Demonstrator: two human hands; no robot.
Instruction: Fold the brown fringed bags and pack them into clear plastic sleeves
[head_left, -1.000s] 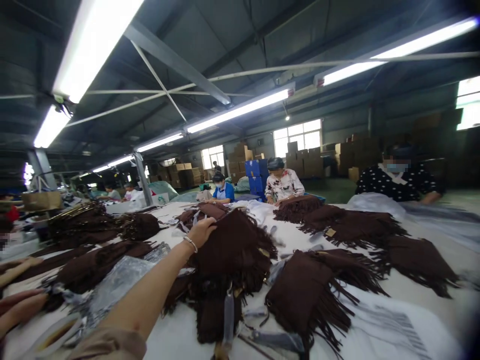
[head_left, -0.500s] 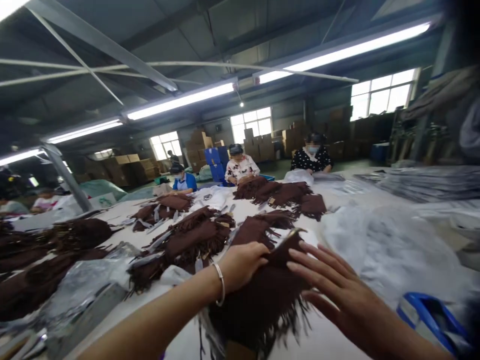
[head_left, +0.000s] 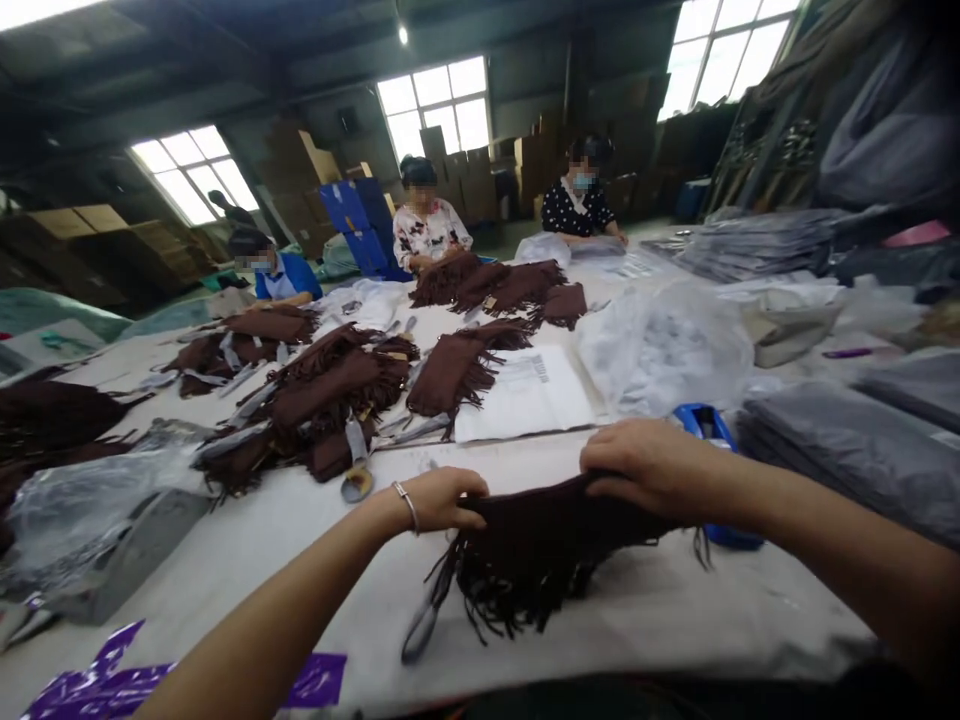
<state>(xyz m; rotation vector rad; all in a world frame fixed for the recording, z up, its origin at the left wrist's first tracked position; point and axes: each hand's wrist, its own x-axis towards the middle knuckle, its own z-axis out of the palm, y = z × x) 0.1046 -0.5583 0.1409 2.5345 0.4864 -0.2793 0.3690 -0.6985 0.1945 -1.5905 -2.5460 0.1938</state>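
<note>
A dark brown fringed pouch hangs between my two hands above the white table, its fringe pointing down. My left hand pinches the left end of its top edge. My right hand is closed on the same edge further right, thumb below. A looped strap dangles from the left end of the pouch. Ahead of my hands, another brown fringed pouch lies partly on a white sheet. A pile of similar brown pouches is to the left.
A blue tool, partly hidden, stands behind my right forearm. Clear plastic bags and stacked grey packages are to the right. Purple plastic strips lie front left, near a grey tray. Co-workers sit across the table.
My view has tipped down. The pouch is drawn closer and now hangs by its top edge. My right hand, spread over the pouch before, has closed on it; my left hand keeps its hold.
</note>
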